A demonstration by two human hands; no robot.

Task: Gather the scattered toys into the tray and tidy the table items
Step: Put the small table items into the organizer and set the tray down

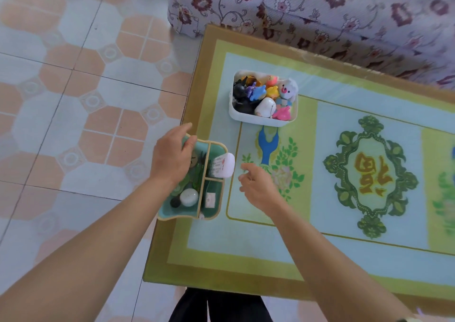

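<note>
White tray (261,122) sits on the table (248,243), at the far-left part of the patterned top, upright and heaped w/ toys (258,92): blue, yellow, pink, black and white pieces plus a grey-white plush at its right side. No toy visible on the table outside the tray.

Green divided organizer (187,212) is nearer the camera than the tray and to its left, well apart from it, and overhangs the table's left edge. Inside, a white flat item w/ red print (222,167) leans up out of the compartment closest to the tray. A pale round item (189,197) w/ a small black piece (175,203) just beside it lies in the long compartment farthest from the tray. A small white square (209,199) lies in the near compartment. Dark green bits beside the round item are too small to ID.

L hand (172,156) is left of and nearer than the tray, gripping the organizer rim on the end facing the tray: thumb hooked over the rim, other fingers outside it.

R hand (258,186) is almost straight below the tray in view, just right of the organizer and not touching it. Fingers are loosely curled and hold nothing; fingertips are near the white flat item, w/ a gap.

Beyond the tray: sofa w/ floral cover (344,13). Left of the tray, past the table edge: tiled floor (73,100).
</note>
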